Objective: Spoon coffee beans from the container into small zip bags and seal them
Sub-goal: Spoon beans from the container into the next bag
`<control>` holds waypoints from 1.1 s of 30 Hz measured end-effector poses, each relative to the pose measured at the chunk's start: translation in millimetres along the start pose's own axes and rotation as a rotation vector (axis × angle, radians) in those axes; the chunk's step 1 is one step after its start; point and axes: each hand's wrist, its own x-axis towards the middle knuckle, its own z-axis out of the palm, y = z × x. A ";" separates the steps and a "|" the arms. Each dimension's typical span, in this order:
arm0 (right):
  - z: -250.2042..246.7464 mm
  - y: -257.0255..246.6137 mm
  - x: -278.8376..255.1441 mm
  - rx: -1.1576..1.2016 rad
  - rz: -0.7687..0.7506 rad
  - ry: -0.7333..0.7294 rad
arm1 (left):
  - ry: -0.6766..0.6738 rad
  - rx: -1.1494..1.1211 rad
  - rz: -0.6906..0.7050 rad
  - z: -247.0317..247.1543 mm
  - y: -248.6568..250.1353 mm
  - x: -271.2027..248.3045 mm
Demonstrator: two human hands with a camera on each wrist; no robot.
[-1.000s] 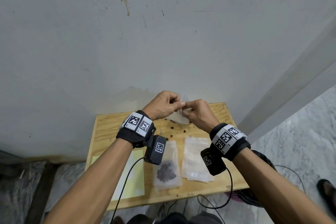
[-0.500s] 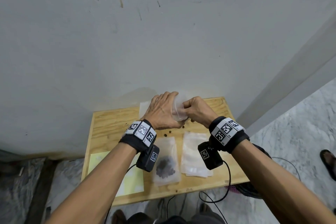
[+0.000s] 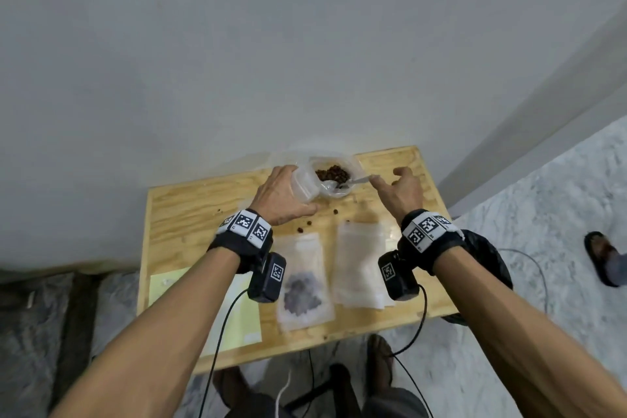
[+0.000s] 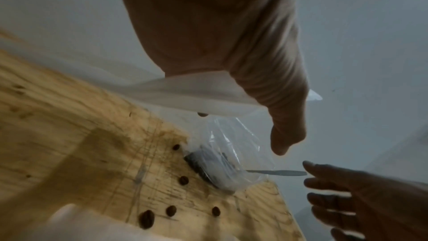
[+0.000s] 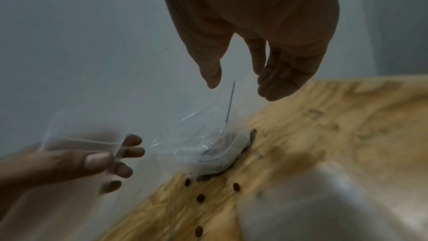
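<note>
Reaching for the spoon, empty bag held ready

The left hand grasps a small zip bag just left of the container of coffee beans, at upper centre of the head view on the counter. The right hand is released, fingers spread, its grip just short of the spoon handle. Best to pinch the handle near its end, keep the bag's mouth open and close to the container rim, and lift modest scoops: stray beans already lie about. A filled bag and spare bags lie lower down.

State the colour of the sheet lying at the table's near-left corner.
Pale yellow sheet; head view.
</note>
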 end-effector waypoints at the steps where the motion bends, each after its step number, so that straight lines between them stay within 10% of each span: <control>1: 5.3 3.3 3.6 0.058 0.037 -0.030 | -0.020 -0.007 -0.017 2.2 0.1 4.6; 10: 35.3 -2.2 11.0 0.602 0.060 -0.141 | -0.093 -0.134 -0.156 22.9 -6.7 46.8; 24: 38.3 -1.3 -0.9 0.011 -0.597 0.204 | -0.019 -0.066 -0.025 15.4 11.4 36.0; 33: 53.0 14.7 -0.9 0.364 -0.094 0.142 | -0.025 0.063 0.131 22.4 24.6 31.6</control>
